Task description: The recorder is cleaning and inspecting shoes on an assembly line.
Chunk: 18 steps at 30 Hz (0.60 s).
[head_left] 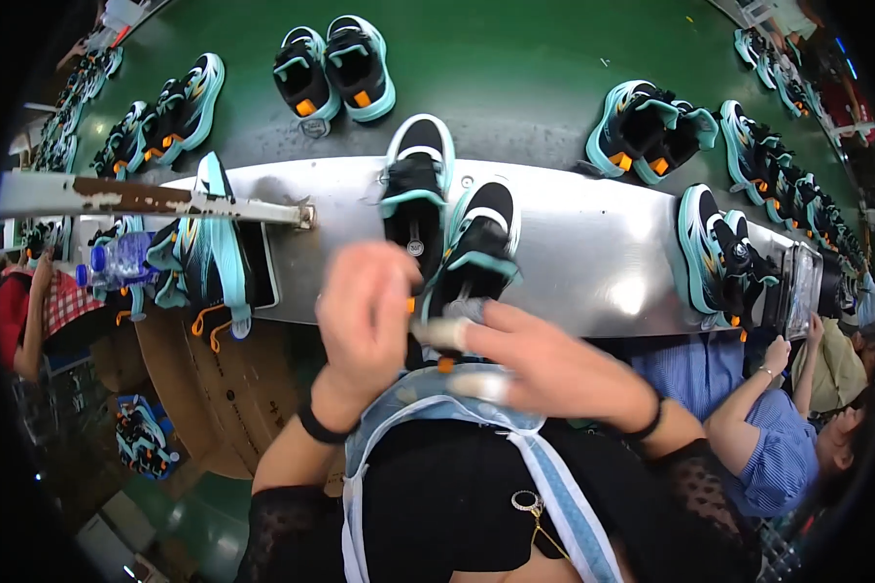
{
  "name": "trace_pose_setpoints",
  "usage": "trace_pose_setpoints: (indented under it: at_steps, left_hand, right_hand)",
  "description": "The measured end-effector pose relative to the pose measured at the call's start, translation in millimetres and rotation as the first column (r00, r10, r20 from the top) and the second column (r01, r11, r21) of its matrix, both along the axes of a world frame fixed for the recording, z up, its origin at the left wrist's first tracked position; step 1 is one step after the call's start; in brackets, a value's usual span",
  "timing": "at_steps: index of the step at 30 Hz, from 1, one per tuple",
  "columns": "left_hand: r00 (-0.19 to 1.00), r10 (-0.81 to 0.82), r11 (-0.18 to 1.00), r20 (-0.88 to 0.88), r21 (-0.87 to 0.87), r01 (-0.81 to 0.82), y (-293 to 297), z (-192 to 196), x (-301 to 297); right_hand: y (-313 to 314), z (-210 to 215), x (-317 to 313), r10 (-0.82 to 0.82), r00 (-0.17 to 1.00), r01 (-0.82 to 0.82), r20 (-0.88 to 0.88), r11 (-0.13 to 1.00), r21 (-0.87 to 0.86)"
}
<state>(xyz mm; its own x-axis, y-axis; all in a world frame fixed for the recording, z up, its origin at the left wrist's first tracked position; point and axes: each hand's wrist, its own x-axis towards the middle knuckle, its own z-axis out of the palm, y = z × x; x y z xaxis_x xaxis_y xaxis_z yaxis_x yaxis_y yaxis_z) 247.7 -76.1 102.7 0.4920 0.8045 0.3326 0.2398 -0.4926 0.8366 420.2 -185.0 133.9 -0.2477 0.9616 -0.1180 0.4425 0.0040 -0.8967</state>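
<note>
While both hands meet just above the lap, these lines set out how the nearer shoe lies to them.

Shoe in hand: black sneaker with a turquoise sole and white toe rim, lying on the brushed metal shelf, its heel end overhanging the near edge toward the person.
Long axis: runs away from the person, toe far and tilted slightly right, heel and small orange pull tab near.
Left hand: left hand is blurred, fingers curled together beside the heel's left side; whether it pinches anything I cannot tell.
Right hand: right hand comes in from the right, forefinger and thumb stretched toward the heel, fingertips wrapped in pale tape; they touch or nearly touch the heel, the blur hides a firm grip.
Nearer hand: both are at the heel; the right hand's fingertips lie closest to the orange tab.
Direction: the shoe lies ahead of and above both hands, between them.
Neighbour: a second matching black and turquoise sneaker sits just left and farther back, touching or almost touching the first.
Beyond: green conveyor belt carries more pairs, well apart.
Lap: light blue apron over black clothing, directly below the hands.
</note>
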Motion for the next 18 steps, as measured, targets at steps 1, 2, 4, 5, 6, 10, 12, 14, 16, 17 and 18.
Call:
trace_pose_setpoints:
  at_steps: [1,2,4,5,6,10,12,14,16,17,18]
  left_hand:
    - [0.997,-0.058,0.998,-0.041,-0.022,0.058,-17,1,-13]
    - [0.989,-0.116,0.993,-0.086,-0.015,0.115,-31,-3,-18]
    - [0.973,-0.170,0.985,-0.158,-0.039,0.166,-50,-17,-10]
    - [0.965,-0.181,0.984,-0.191,-0.039,0.177,-56,-33,-8]
    - [0.966,-0.179,0.984,-0.187,-0.033,0.176,-60,-43,-5]
    - [0.959,-0.187,0.970,-0.211,0.112,0.214,-65,-66,3]
    - [0.968,-0.176,0.971,-0.180,0.131,0.201,-63,-67,2]
    - [0.985,-0.075,0.990,-0.152,0.111,0.092,-60,-72,0]
    - [0.995,0.051,0.999,-0.089,0.007,-0.051,-57,-69,1]
    - [0.993,0.060,0.998,-0.102,0.004,-0.060,-57,-70,2]
    - [0.991,0.100,0.994,-0.088,-0.038,-0.104,-61,-69,3]
  right_hand:
    - [3,7,23,0.125,0.987,-0.124,-0.100,0.992,0.018]
    - [1,9,41,0.067,0.990,-0.074,-0.123,0.996,-0.050]
    - [12,-3,74,-0.150,0.988,0.152,-0.024,0.979,0.137]
    - [27,1,89,-0.125,0.973,0.137,0.194,0.989,-0.049]
    - [37,-9,91,-0.087,0.983,0.107,0.164,0.987,-0.117]
    - [66,-41,55,0.189,0.972,-0.199,0.137,0.978,0.067]
    - [80,-42,40,0.186,0.966,-0.212,0.182,0.967,0.139]
    - [69,-49,37,0.158,0.956,-0.200,0.249,0.968,0.154]
    - [45,-35,35,0.154,0.889,-0.241,0.432,0.958,0.154]
    - [34,-41,32,0.192,0.881,-0.279,0.432,0.949,0.148]
    - [24,-40,26,0.155,0.869,-0.263,0.470,0.949,0.173]
